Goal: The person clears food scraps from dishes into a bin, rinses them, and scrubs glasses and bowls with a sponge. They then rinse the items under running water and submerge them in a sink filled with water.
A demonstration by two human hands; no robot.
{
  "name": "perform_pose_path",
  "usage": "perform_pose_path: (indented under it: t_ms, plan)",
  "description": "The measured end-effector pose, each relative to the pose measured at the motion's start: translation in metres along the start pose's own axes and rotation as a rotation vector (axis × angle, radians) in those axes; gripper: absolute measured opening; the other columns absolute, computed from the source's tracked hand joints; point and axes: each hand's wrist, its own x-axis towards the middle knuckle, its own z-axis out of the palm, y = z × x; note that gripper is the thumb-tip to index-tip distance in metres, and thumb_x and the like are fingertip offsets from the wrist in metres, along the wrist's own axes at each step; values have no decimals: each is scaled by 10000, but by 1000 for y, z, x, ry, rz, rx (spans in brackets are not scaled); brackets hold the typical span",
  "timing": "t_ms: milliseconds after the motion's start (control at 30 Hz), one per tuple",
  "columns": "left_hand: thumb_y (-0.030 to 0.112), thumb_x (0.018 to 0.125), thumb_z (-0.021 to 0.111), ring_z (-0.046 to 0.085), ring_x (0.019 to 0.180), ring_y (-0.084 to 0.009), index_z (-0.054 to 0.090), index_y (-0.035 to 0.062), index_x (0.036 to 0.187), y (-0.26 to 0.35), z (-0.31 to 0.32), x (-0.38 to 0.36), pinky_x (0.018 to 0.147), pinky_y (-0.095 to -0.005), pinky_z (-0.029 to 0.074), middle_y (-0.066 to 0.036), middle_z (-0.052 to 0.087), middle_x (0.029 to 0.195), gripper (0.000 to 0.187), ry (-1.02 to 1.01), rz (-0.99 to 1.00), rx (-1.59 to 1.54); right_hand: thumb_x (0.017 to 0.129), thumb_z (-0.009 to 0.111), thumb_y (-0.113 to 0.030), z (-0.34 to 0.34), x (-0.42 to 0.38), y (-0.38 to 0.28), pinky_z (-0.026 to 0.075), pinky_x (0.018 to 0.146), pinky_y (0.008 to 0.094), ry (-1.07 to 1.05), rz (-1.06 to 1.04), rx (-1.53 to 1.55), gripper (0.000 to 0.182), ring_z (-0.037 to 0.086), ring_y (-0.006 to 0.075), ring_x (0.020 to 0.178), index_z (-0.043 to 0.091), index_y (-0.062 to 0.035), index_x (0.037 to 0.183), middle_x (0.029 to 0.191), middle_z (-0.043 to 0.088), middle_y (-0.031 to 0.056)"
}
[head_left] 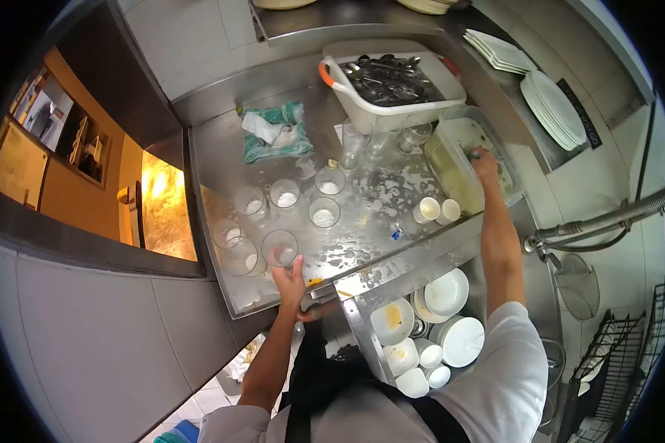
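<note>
My left hand [290,280] is wrapped round a clear drinking glass [279,240] at the front left of the steel counter. Several more glasses stand close by, including one glass [324,213] with white residue in its bottom. At the right, my right hand [485,165] reaches into a clear plastic tub [445,166] of cloudy, greenish liquid. Its fingers are closed near the liquid's surface; what they hold, if anything, is hidden. Tall glasses [355,144] stand left of the tub, and two small white cups [425,210] sit before it.
A white basin [391,108] of cutlery stands at the back. A green-and-white cloth [275,133] lies on the counter [273,98]. Dirty bowls [445,292] fill the sink below. Stacked plates [553,111] rest on the right shelf, above a spray hose [606,219].
</note>
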Motion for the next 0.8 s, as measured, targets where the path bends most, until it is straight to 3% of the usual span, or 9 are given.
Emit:
perform_pose_path:
  t_ms: [33,100,167,267,367,400,500,700,800]
  plan:
    - [96,881,671,462,1230,-282,372,-74,1362,6,-1,2,1062,-364,334,-205,465,1325,591,5,-15,24,783,638,-165,-12,-8,-28,493,912,448,91,75,64,381,644,365,1040,667,-147,1163,1112,675,188]
    - [95,873,672,448,1252,-297,332,-80,1391,9,0,0,1079,-367,315,-220,437,1360,645,9,-46,29,803,586,-72,-31,-28,-84,488,918,436,364,-203,287,395,629,379,1052,644,-125,1189,1125,664,190]
    - [91,854,681,428,1282,-314,290,-84,1419,11,1,3,1102,-375,289,-237,407,1391,710,25,-60,-16,793,528,21,-49,-65,-168,483,927,433,376,-372,448,444,603,378,1083,623,-111,1206,1157,648,174]
    - [84,821,690,371,1331,-366,263,-84,1438,12,-6,-6,1133,-400,246,-262,366,1412,769,45,29,179,769,544,31,-40,-93,-255,498,904,445,361,-739,378,452,563,344,1143,619,-106,1194,1218,623,135]
    - [61,793,683,319,1358,-410,253,-78,1446,3,-15,-32,1149,-432,215,-278,336,1419,794,-32,-123,194,803,588,-68,-11,-96,-314,515,875,459,-76,-583,141,350,607,351,1081,629,-88,1149,1141,656,155]
    - [53,790,676,322,1352,-416,256,-75,1445,10,-18,-37,1145,-437,222,-278,337,1413,789,-34,-71,201,816,609,-118,10,-84,-323,519,866,462,-250,-496,49,319,623,354,1060,635,-80,1132,1111,668,164]
    - [31,780,658,340,1329,-422,269,-60,1443,43,-32,-52,1131,-448,247,-276,343,1391,774,-44,21,231,824,650,-216,36,-71,-328,516,863,473,-453,-498,-176,319,643,365,1027,644,-55,1100,1073,680,185]
    - [-1,772,640,404,1274,-393,394,-9,1383,79,-41,-81,1084,-435,323,-240,397,1340,659,-164,108,206,767,722,-243,26,-91,-300,514,861,475,-221,-491,-36,342,646,361,1037,671,-42,1039,1097,682,189]
    - [-15,773,638,439,1242,-389,504,-7,1276,112,-26,-95,1064,-425,354,-216,454,1296,521,-284,254,85,723,771,-204,-19,-132,-267,528,811,435,-38,-315,171,348,672,317,975,672,-42,1014,1008,704,166]
